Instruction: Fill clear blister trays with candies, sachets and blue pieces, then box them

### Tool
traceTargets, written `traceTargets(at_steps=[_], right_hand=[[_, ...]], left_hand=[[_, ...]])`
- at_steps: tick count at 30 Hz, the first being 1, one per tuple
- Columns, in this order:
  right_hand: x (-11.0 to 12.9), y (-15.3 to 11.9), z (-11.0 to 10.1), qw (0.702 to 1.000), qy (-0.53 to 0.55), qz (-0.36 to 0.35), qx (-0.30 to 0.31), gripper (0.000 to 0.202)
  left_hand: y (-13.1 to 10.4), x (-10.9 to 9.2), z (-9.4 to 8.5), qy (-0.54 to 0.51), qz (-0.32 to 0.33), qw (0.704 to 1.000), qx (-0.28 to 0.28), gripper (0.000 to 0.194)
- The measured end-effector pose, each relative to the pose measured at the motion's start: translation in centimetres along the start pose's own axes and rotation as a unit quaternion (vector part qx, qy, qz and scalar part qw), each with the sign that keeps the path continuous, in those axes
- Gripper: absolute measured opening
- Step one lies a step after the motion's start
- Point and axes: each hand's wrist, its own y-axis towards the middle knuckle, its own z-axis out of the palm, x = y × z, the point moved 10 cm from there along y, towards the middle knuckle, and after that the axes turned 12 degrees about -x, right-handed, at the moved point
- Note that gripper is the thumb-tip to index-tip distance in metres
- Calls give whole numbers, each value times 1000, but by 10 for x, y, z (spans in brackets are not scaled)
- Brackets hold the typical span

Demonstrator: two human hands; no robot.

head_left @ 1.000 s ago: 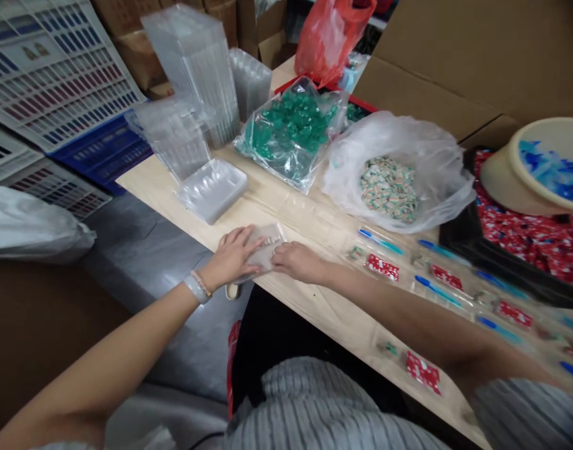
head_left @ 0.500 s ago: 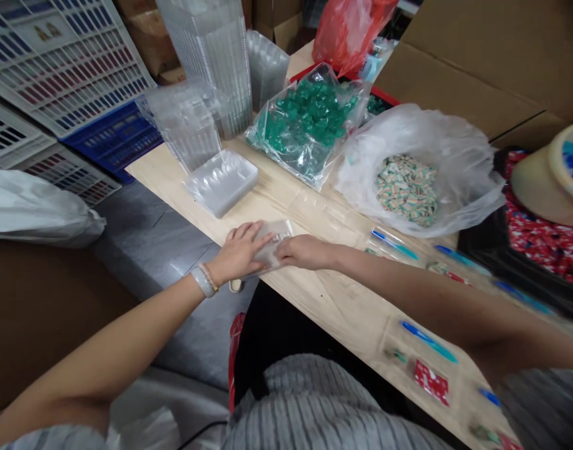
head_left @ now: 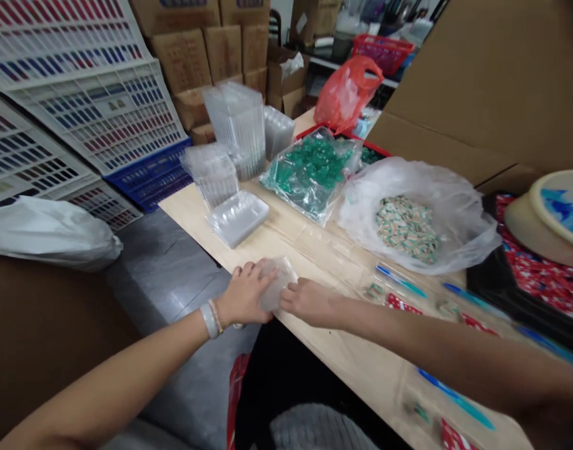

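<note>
A clear plastic tray (head_left: 278, 282), perhaps several nested together, is at the near edge of the wooden table. My left hand (head_left: 249, 292) grips its left side, with fingers spread across the top. The fingers of my right hand (head_left: 309, 302) are curled and pinch the tray's right edge. Beyond them lies a low stack of clear trays (head_left: 239, 219), with taller stacks (head_left: 237, 125) behind it. To the right, clear trays laid out on the table hold a blue pen (head_left: 401, 280), a red patterned packet (head_left: 403, 304) and small striped pieces, partly behind my right arm.
A bag of green pieces (head_left: 314, 165) and an open white bag of striped pieces (head_left: 408, 228) stand along the far side. A tub (head_left: 544, 219) is at the right, below a large cardboard flap (head_left: 483, 87). Plastic crates (head_left: 99, 112) rise at the left.
The view has tilted up, showing more of the cartons at the back. Both hands remain on the clear tray; my left hand now wraps more around its near side.
</note>
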Motion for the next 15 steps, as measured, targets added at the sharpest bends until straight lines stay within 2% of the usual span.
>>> traceTargets(at_steps=[3,5,7,9,11,13,15], right_hand=[[-16,21,-49,996,-43,-5,-80,17],[-49,47,-80,988,-78,23,-130,21],[-93,78,-95,982,-90,61,-154,23],[-134,106,-88,983,-66,95,-146,21],[-165,122,-72,980,-18,135,-148,20],[-182,122,-56,968,43,174,-176,24],[-184,109,-45,953,103,194,-208,26]], left_hand=[[6,24,-55,39,-12,997,-59,93],[22,55,-92,77,-52,989,-113,94],[43,93,-107,91,-107,982,-129,96],[61,127,-99,81,-160,978,-108,96],[71,148,-81,65,-193,974,-96,95],[72,153,-66,56,-191,975,-103,93],[69,144,-57,53,-160,980,-108,93]])
